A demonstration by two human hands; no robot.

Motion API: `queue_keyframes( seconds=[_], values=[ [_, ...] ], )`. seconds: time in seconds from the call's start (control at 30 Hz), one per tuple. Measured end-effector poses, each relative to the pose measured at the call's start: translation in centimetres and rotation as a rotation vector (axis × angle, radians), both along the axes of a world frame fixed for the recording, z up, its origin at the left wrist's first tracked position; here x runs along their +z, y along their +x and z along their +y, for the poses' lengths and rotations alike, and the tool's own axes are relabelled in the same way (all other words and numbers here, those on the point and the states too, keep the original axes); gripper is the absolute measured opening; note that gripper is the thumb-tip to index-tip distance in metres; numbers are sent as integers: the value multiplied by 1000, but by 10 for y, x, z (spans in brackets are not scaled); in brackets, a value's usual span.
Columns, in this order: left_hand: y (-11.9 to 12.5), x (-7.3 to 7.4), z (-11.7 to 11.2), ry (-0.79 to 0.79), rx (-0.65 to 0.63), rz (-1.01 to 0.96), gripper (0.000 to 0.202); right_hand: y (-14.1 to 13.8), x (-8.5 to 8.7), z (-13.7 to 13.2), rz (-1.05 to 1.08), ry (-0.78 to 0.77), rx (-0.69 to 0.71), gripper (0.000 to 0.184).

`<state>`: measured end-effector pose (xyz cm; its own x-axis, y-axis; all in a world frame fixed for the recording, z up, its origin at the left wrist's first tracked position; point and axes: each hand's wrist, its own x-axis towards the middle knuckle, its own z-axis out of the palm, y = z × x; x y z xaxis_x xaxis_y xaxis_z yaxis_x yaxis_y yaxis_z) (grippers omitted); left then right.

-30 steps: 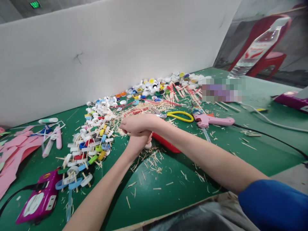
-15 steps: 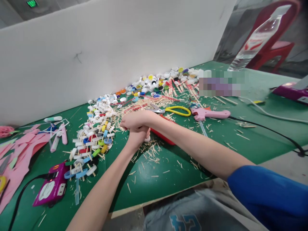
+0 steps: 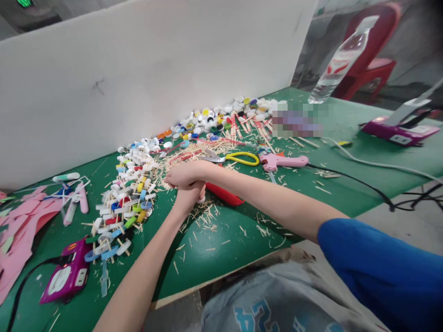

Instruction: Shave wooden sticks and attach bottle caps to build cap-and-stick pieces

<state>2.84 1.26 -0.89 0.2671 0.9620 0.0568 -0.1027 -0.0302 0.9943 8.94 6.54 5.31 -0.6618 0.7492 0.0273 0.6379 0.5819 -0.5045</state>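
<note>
My right hand is closed and lies over the top of my left hand, its fingers bent down on the far side; what is inside it is hidden. My left hand is closed too, and a small white bottle cap shows at its lower right edge. A red handle-like tool lies partly under my right forearm, its far end hidden. Just beyond the hands are scissors with yellow handles, on a pile of thin wooden sticks.
Caps pierced by sticks crowd the left, loose caps line the white partition. A pink glue gun with a cord lies right. A purple power strip, pink paper and a water bottle stand around.
My view has shifted slightly right, so the scene sits further left. Both hands stay clasped together in the same place over the sticks.
</note>
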Motion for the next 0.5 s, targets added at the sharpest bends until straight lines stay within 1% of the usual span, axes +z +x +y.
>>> queue_keyframes(
  seconds=[0.07,0.13,0.23,0.27,0.3,0.33,0.4,0.43,0.5],
  values=[
    [0,1,1,10,-17,14,41,7,12,-4,-21,-61,28,32],
    [1,5,0,27,-37,20,43,20,28,-9,8,-79,28,38],
    [0,14,-1,55,-51,-6,48,50,49,-22,121,-18,-53,40],
    [-1,18,-2,61,-47,-37,50,61,53,-28,203,12,-87,41],
    [-1,22,-3,61,-34,-82,51,72,55,-33,233,33,-121,43],
    [-2,26,-4,55,-14,-145,52,81,53,-39,230,50,-131,42],
    [-2,33,-5,32,42,-275,54,95,42,-49,137,73,-104,39],
    [-1,36,-5,19,62,-329,55,98,33,-52,108,94,-77,39],
    [0,41,-6,-10,80,-403,53,99,11,-58,68,184,-41,39]
  ],
)
